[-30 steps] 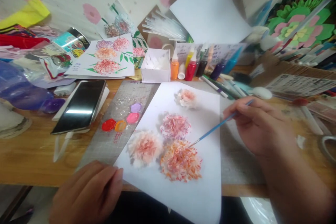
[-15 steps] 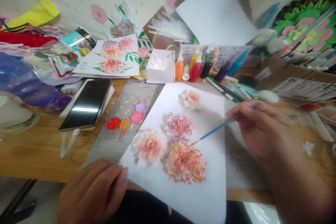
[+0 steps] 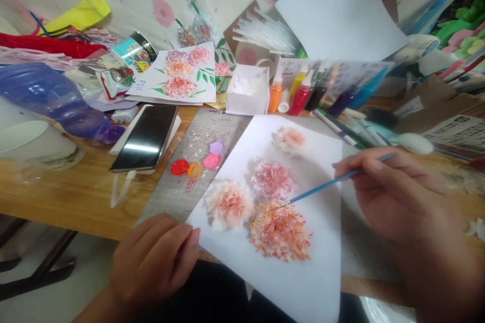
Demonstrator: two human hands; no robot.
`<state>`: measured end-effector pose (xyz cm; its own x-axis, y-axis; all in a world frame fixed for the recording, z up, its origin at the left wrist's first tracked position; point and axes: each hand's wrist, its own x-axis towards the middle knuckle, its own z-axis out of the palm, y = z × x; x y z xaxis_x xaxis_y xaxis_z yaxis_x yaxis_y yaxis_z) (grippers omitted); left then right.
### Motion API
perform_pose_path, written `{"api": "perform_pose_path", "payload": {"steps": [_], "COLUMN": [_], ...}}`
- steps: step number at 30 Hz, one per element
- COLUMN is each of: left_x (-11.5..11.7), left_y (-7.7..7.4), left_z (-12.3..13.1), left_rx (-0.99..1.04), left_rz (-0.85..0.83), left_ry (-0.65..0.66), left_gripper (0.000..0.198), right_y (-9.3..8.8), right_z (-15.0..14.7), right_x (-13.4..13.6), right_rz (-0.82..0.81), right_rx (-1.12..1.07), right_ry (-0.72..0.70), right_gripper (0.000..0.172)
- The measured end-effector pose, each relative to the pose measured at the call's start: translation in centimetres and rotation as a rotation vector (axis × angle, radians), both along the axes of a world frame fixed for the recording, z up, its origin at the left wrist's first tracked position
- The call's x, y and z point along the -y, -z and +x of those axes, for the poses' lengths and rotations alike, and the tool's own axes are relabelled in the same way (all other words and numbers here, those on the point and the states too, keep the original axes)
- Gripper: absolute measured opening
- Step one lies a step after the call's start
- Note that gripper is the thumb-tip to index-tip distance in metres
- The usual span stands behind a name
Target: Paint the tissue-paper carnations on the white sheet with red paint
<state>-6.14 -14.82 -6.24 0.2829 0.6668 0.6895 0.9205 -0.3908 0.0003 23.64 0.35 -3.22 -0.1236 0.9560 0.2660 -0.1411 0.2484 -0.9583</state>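
1. Covering most of the middle and lower centre of the frame, that white sheet (image 3: 310,287) carries four fluffy flowers, and its near end pokes past the table edge (image 3: 359,285).
2. Right hand (image 3: 394,202), right of centre: pinching a slim blue brush (image 3: 322,183) between thumb and fingers, tip angled down-left.
3. Left hand (image 3: 155,257), lower left: fingers loosely curled by the sheet's corner, nothing visible in it. Can't tell if it's actually pinning the paper.
4. Biggest bloom, the orange flower (image 3: 282,234), sits lower centre, a bit right. Bristles (image 3: 279,206) are at its upper edge, so I'd call this step dabbing colour onto petals. Looks well along, imo.
5. Pinkish-purple flower (image 3: 273,179) just above it has coloured edges too; the left pale flower (image 3: 229,204) and top pale flower (image 3: 291,140) are mostly whitish at the rim.
6. Smallest stuff: red (image 3: 180,167), orange (image 3: 195,170), pink (image 3: 212,161) and lilac (image 3: 217,148) paint blobs, left of centre. Next move calls for a light touch and a steady sheet, I reckon.
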Motion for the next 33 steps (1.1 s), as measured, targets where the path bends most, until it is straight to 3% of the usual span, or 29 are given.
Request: {"api": "perform_pose_path", "payload": {"steps": [18, 33], "left_x": [-0.3, -0.2], "left_y": [-0.3, -0.4], "left_z": [0.4, 0.4], "left_rx": [-0.007, -0.020], "left_rz": [0.027, 0.032], "left_ry": [-0.011, -0.019], "left_gripper": [0.015, 0.014], "right_y": [-1.3, -1.6], "right_z": [-1.0, -1.2], "right_x": [2.0, 2.3], "right_rz": [-0.008, 0.002], "right_rx": [0.079, 0.112], "right_ry": [-0.060, 0.038], "right_gripper": [0.008, 0.011]}}
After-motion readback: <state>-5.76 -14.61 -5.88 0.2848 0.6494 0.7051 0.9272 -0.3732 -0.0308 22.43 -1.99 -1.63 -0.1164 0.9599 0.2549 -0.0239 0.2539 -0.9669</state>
